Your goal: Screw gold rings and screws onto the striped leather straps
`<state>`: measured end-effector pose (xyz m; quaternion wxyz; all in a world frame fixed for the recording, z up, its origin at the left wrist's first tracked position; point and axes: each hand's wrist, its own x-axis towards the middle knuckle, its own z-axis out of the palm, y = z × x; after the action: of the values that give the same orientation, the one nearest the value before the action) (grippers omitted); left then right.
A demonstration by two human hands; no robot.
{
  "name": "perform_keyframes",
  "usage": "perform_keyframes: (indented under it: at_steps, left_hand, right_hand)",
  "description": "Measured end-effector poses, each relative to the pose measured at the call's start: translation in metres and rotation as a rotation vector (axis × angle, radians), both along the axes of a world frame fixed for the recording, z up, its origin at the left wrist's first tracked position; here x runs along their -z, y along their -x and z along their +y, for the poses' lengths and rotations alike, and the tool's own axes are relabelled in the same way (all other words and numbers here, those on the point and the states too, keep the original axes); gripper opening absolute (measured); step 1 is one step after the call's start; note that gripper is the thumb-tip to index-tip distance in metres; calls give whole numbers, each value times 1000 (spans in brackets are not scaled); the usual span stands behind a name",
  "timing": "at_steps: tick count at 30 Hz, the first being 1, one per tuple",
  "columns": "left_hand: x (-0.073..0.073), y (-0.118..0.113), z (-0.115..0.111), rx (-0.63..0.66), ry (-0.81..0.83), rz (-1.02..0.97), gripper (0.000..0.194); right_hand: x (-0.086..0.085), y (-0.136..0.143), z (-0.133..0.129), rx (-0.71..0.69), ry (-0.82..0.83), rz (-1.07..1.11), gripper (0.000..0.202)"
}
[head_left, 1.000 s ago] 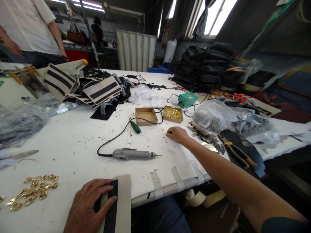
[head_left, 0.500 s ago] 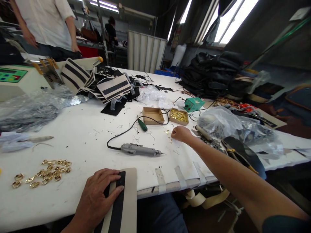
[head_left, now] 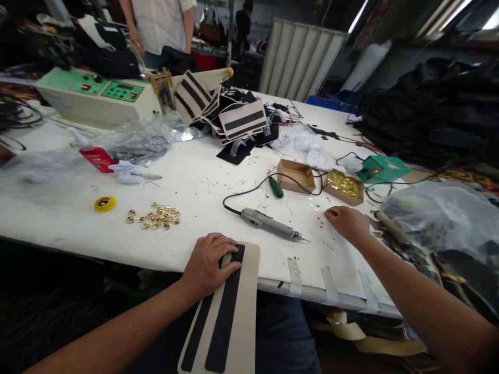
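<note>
My left hand grips the upper left part of a beige panel with black stripes, its thumb on one of the stripes. The panel overhangs the table's front edge, over my lap. Out to the right, my right hand is closed, fingertips down at the tabletop. Whatever it pinches is hidden. Beside those fingertips lie several tiny gold pieces. A grey electric screwdriver with a black cord lies between my hands, its bit pointing right.
Gold metal links and a yellow disc lie left. Behind are an open cardboard box, a box of gold pieces, a green handle and a green power box. Striped panels are piled farther back. Someone stands beyond.
The view has swung left, so everything sits farther right and the red bottle and yellow disc now show fully. My left hand stays on the panel; my right hand stays by the gold pieces.
</note>
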<state>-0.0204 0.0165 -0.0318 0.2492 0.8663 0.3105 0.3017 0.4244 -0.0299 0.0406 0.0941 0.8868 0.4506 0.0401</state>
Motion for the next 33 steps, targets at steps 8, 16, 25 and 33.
perform_keyframes:
  at_steps: [8, 16, 25, 33]
  left_hand:
    - [-1, 2, 1, 2, 20, -5, 25]
    - [1, 4, 1, 8, 25, 0, 27]
    - [1, 6, 1, 21, 25, 12, 27]
    - [2, 6, 2, 37, 31, 6, 26]
  right_hand:
    - [-10, 18, -8, 100, -340, 146, 30]
    - [-3, 193, -30, -442, -304, 989, 23]
    - [31, 255, -19, -650, -268, 885, 13]
    - [25, 265, -17, -598, -233, 788, 11]
